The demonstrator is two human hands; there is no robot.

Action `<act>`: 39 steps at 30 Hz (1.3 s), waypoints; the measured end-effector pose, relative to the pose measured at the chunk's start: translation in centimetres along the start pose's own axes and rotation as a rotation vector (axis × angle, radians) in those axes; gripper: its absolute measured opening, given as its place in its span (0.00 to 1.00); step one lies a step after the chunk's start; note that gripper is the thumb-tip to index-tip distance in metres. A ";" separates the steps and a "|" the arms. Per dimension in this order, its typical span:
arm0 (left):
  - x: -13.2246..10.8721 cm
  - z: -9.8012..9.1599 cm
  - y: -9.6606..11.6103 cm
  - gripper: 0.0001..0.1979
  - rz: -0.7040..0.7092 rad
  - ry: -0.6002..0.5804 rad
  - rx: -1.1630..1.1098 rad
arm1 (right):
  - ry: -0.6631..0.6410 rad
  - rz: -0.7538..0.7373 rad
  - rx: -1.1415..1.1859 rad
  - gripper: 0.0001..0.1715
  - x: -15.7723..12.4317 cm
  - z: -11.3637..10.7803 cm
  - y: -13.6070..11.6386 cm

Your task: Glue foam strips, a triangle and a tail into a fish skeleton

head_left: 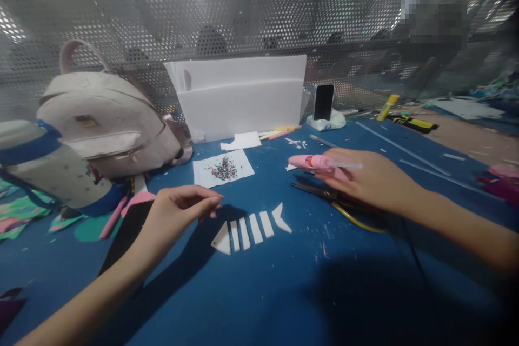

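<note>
The right hand [365, 173] is clamping its fingers around a glue gun [320, 163]. White pieces [244, 233] are lying near the joined fingertips of the left hand [178, 206].

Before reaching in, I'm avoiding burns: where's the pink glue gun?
In the head view, the right hand holds the glue gun right of centre, beyond the white cut pieces.

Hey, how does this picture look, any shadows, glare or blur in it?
Head view: the left hand casts a shadow on the blue table, with a broader dark patch at lower right; head view: small bright glare spots near the top, around the perforated screen; head view: the right hand looks slightly soft, and pixelation hides an upper-right patch.
</note>
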State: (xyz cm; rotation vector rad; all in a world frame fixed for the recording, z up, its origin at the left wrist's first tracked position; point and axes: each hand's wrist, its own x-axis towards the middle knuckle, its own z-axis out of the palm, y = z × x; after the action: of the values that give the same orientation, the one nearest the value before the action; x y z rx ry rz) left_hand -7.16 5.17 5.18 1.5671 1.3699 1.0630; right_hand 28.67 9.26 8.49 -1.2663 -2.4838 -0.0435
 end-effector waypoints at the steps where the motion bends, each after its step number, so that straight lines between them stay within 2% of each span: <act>1: 0.0 0.0 0.0 0.09 0.008 0.010 0.009 | 0.019 -0.009 -0.091 0.21 -0.3 0.1 0.6; 3: 0.0 -0.1 0.0 0.08 0.016 0.025 0.028 | 0.066 -0.022 -0.280 0.22 -1.0 0.5 1.8; 6: 0.0 -0.2 -0.1 0.07 0.023 0.043 0.047 | 0.074 -0.125 -0.528 0.22 -2.0 1.2 3.7; 9: 0.0 -0.2 -0.1 0.07 0.033 0.068 0.056 | 0.046 -0.212 -0.623 0.21 -3.0 1.7 4.9; 14: -0.4 -0.3 0.0 0.06 0.048 0.098 0.071 | 0.014 -0.202 -0.621 0.20 -4.6 2.2 5.6; 21: -0.8 -0.5 0.0 0.10 0.104 0.125 0.156 | 0.044 -0.134 -0.539 0.20 -5.9 2.6 6.4; 26: -0.7 -0.8 0.5 0.13 0.173 0.099 0.417 | -0.020 -0.149 -0.515 0.20 -6.0 2.7 6.8; 32: -1.0 -1.4 0.2 0.16 0.358 0.086 0.831 | 0.016 -0.188 -0.510 0.21 -6.6 3.3 7.5; 35: -1.3 -1.5 -0.1 0.16 0.401 0.068 0.917 | 0.029 -0.207 -0.496 0.22 -6.8 3.6 7.9; 39: -1.1 -1.8 -0.2 0.16 0.489 0.042 0.969 | -0.021 -0.210 -0.500 0.21 -6.8 3.8 8.0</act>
State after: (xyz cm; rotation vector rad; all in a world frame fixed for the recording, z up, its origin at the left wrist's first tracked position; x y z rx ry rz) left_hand -8.93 4.13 5.53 2.6935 1.6924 0.6947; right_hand 37.57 9.48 1.71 -1.1687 -2.7111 -0.7461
